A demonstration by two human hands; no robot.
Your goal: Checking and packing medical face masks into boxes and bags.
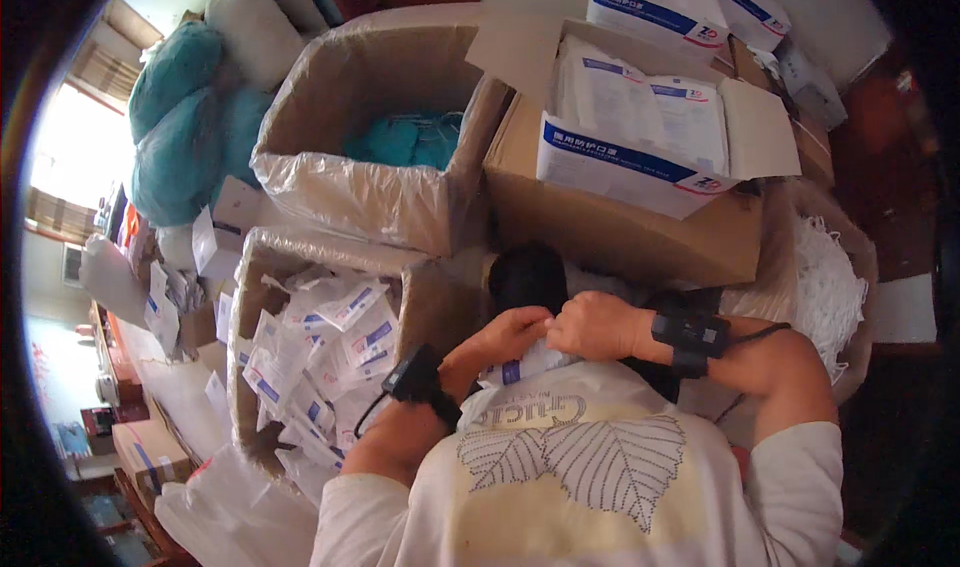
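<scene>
Leaf-printed pale shirt (600,457), nearest the camera; before its upper edge, a white packet (533,359) with a blue band. Right hand (598,325): fingers curled, pinching the packet. Left hand (512,335): fingers bent, meeting the right; its grip cannot be told. At left, a plastic-lined carton (240,339) of similar packets; beyond, an open white-and-blue box (620,172) atop a brown carton (625,225).
</scene>
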